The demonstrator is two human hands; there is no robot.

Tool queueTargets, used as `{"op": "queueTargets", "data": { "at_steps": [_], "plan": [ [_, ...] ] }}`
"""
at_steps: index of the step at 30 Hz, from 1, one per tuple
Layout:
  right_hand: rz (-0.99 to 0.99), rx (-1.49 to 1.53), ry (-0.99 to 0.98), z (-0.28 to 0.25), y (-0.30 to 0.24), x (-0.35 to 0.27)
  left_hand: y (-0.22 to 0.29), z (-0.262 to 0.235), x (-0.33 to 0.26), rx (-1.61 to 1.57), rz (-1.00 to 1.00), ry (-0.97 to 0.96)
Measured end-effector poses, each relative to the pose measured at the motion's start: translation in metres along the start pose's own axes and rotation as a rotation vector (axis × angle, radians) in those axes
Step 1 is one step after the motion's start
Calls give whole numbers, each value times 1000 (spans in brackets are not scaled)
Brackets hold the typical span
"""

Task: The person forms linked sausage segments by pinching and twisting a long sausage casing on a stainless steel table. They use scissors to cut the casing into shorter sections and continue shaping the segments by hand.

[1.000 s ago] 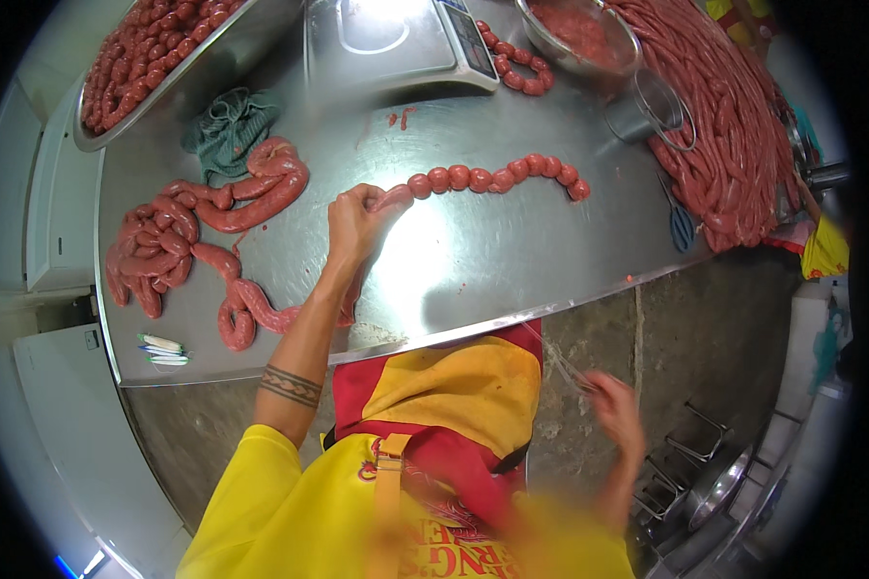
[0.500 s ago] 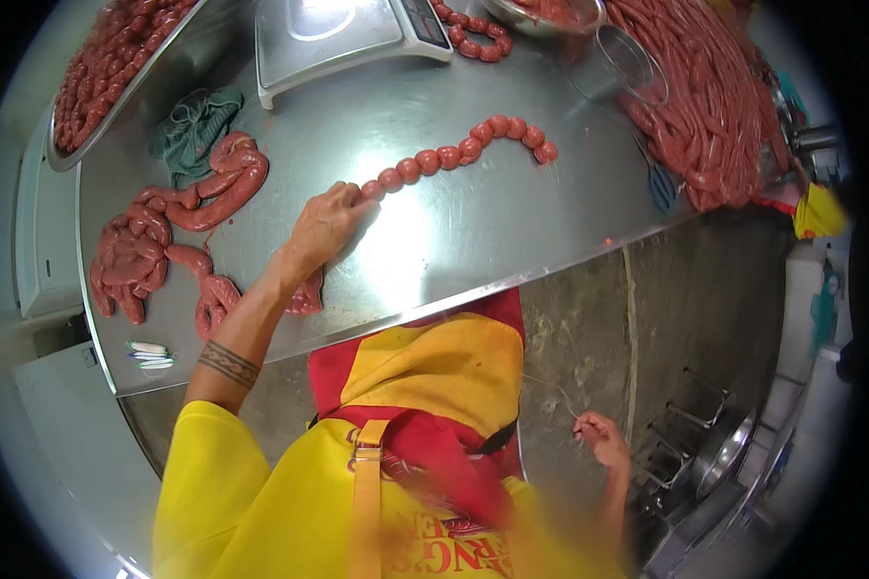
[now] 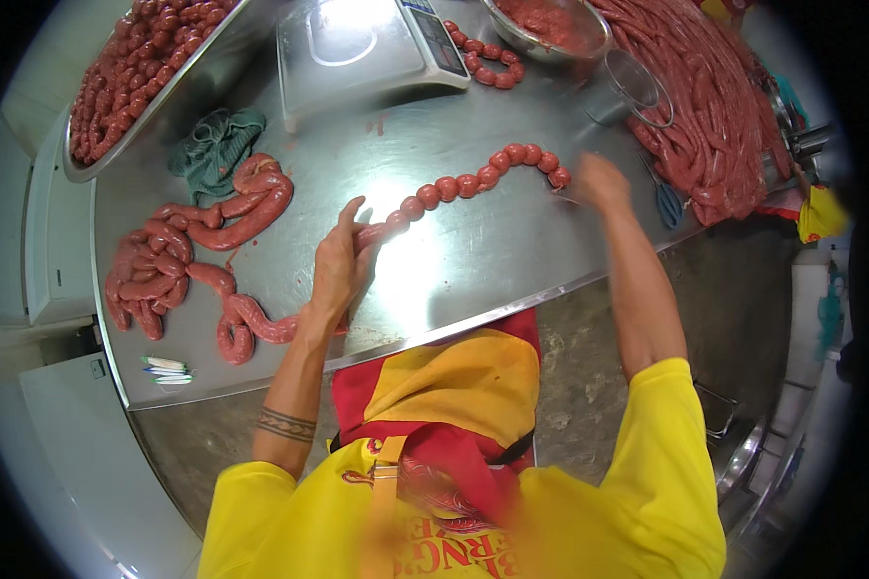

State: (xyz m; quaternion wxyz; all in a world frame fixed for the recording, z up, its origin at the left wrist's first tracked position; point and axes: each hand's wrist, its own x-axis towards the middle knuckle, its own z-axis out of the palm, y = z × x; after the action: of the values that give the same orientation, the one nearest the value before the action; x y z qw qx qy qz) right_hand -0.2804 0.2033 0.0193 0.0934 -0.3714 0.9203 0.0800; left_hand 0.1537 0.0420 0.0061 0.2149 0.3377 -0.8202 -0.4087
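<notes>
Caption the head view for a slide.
Left hand at a sausage-link string, blurred right hand near its free end.

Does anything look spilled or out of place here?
Small red smears mark the grey metal table in front of the flat silver scale, perhaps stray meat, lying oddly apart from the red linked sausages.

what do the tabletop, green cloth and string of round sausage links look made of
Tabletop: bare metal, likely stainless steel; glaring reflection.
Green cloth: matte fabric, perhaps knitted; soft folds.
Sausage links: probably meat in thin casing; moist reddish shine.

Sausage links (image 3: 467, 185) and a scale (image 3: 357, 63) mark a meat-processing kitchen.
</notes>
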Motion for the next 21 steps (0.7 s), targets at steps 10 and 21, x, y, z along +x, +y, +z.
{"op": "queueTargets", "data": {
  "at_steps": [10,21],
  "plan": [
    [-796,540,65,37,-213,-264,-27,-8,21,-124,-324,-31],
    [184,745,-423,7,121,-407,-18,4,14,247,105,0]
  ]
}}
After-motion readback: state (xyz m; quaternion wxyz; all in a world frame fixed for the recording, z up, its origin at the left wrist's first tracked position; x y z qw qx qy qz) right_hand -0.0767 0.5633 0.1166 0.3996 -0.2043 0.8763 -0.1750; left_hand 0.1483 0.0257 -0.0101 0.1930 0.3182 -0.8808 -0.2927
